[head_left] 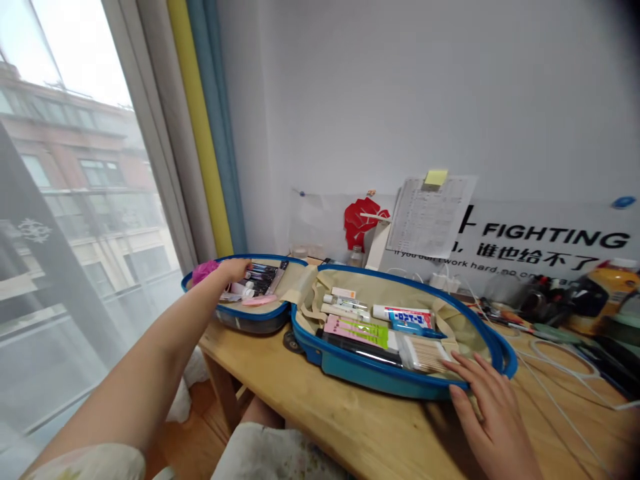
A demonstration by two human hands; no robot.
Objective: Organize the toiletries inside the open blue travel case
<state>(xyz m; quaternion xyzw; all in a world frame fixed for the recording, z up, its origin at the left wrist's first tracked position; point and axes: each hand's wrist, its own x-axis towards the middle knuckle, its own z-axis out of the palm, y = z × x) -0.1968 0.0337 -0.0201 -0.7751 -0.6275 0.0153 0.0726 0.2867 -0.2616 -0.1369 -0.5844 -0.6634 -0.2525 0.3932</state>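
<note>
A small blue suitcase (380,383) lies open on the wooden table. My left hand (237,270) reaches into its left half, beside a purple bundle (204,271), dark slim packets (265,277) and a pink item (259,300); its fingertips are too small to make out. My right hand (483,393) rests with spread fingers on the front rim of the right half, next to a bag of cotton swabs (425,353). That half also holds a toothpaste tube (403,313), a pink and green packet (356,331) and a small white box (343,293).
White cables (565,363) and an orange-yellow bottle (607,293) are on the table (310,407) at the right. Papers (430,213) hang on the wall behind. Curtains (200,133) and a window stand at the left.
</note>
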